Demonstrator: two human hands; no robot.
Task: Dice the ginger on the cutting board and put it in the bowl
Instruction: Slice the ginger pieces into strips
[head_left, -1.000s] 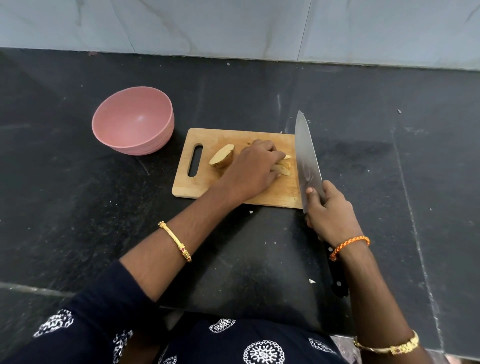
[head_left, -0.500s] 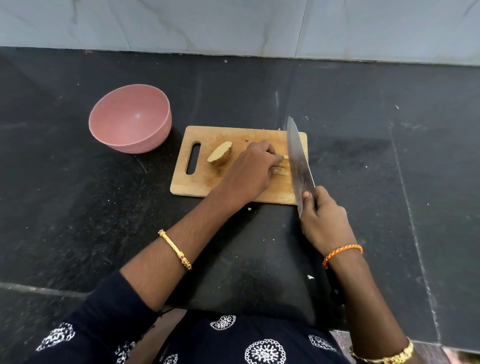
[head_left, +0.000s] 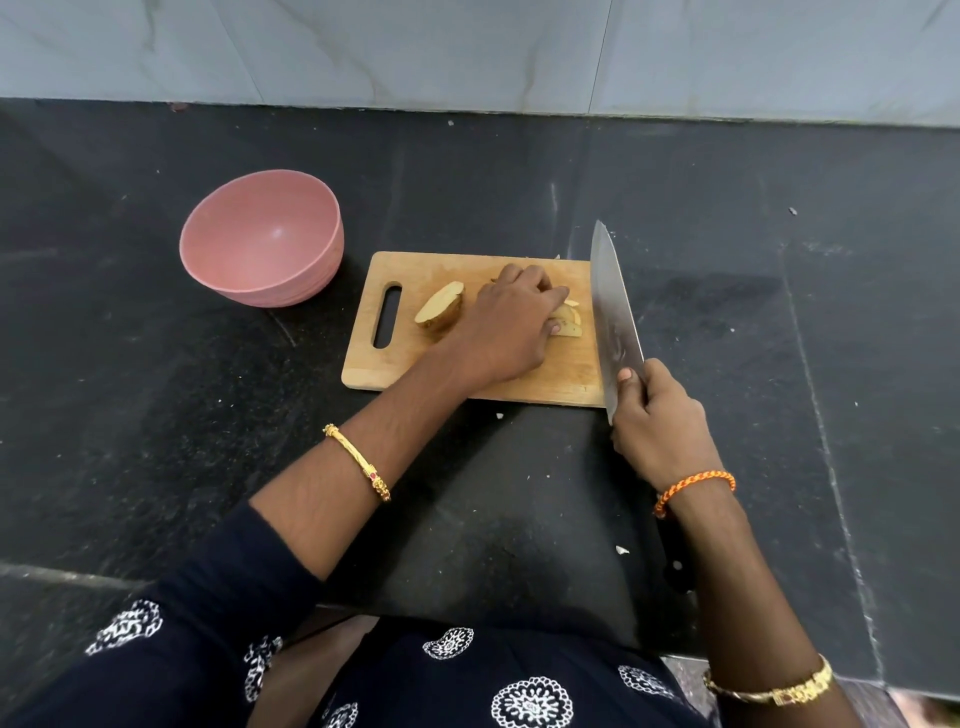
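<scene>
Now, the black stone counter (head_left: 156, 415) fills the view, with a pale tiled wall (head_left: 467, 47) running along its twelve o'clock edge. On it sits the wooden cutting board (head_left: 410, 364), handle slot at its nine o'clock end, and off toward the board's ten o'clock stands the pink bowl (head_left: 262, 239), close to the board, nothing visible inside it. The knife (head_left: 613, 312) comes next: a broad steel blade standing on edge along the board's three o'clock side, tip pointing to twelve. The right hand (head_left: 657, 421) grips it where blade meets handle, fingers curled round, thumb pressed against the flat of the blade, an orange braided band (head_left: 693, 488) on that wrist. The left hand (head_left: 511, 327) lies over the middle of the board, fingers curled and held together on top of the ginger slices (head_left: 566, 325), which poke out at its three o'clock, just beside the blade. A bigger ginger half (head_left: 440, 310) rests cut face up at the hand's nine o'clock, just beside it. A gold bangle (head_left: 358, 462) circles the left forearm. Small pale scraps (head_left: 622, 550) dot the counter near six o'clock.
</scene>
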